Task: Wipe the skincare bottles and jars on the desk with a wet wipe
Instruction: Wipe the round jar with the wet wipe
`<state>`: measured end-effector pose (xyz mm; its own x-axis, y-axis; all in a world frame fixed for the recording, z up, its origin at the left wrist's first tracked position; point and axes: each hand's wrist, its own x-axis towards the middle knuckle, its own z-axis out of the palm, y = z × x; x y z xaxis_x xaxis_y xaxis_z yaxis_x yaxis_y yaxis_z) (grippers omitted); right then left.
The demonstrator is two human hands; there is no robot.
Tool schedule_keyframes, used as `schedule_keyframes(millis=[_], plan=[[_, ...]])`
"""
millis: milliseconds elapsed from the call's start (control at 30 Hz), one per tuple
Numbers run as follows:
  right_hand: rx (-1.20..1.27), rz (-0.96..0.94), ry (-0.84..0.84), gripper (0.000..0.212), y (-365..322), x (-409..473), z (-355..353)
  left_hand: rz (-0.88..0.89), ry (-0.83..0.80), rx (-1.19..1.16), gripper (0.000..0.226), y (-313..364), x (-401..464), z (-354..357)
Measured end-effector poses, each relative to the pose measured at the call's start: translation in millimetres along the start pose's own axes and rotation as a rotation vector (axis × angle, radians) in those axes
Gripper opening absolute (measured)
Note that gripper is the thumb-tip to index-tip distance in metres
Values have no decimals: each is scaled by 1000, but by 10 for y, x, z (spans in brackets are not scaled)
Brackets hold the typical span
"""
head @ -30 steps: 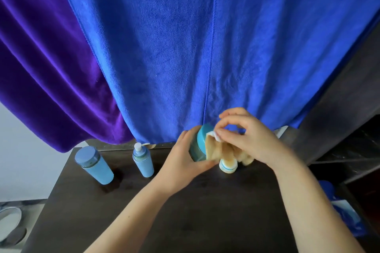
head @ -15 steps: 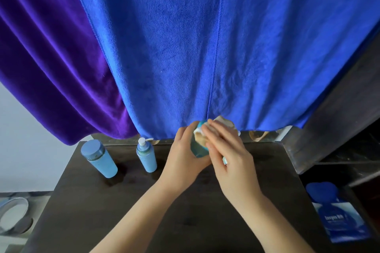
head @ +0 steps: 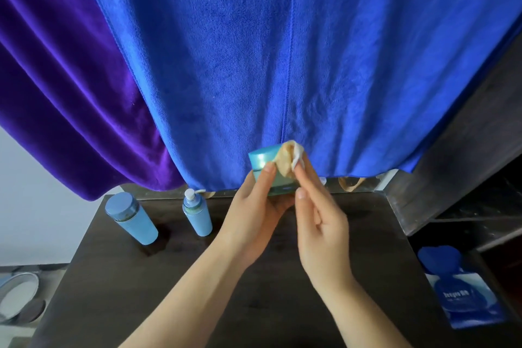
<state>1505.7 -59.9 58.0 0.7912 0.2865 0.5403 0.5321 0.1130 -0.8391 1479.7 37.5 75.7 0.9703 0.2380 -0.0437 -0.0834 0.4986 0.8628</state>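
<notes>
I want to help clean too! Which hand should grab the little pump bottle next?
Probably the left hand. The pump bottle stands on its side of the desk. It must first put down the jar. The right hand holds the wipe.

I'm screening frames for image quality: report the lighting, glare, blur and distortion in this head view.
Head view: soft daylight, brightest on the blue towel; a glare streak on the teal jar lid; wide-angle bending at the frame edges tilts the capped bottle and pump bottle outward; the dark desk is underexposed; left hand, right hand and wipe are slightly soft.
</notes>
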Motion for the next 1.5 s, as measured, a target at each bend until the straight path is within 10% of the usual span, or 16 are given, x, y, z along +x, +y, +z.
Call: schedule_keyframes(millis=[300,433,633,867,1100,1333,1500], plan=[[260,272,193,23,-138,184,74,62,104,-86,64,-131,-15,64],[235,396,23,32,-156,286,133,139,140,6,43,-169,-23,89],[-203,135,-67,52,-105,-4,353,93,194,130,32,-143,16,50],[258,469,-112,39,-55,418,56,77,119,-3,58,-254,-54,90],[-225,69,-199,55,-99,81,236,66,175,153,55,-106,71,-41],[328,495,-18,42,-73,399,34,162,61,164,50,-146,37,-11],[28,351,-5,50,-130,307,77,70,153,194,44,-95,25,67]])
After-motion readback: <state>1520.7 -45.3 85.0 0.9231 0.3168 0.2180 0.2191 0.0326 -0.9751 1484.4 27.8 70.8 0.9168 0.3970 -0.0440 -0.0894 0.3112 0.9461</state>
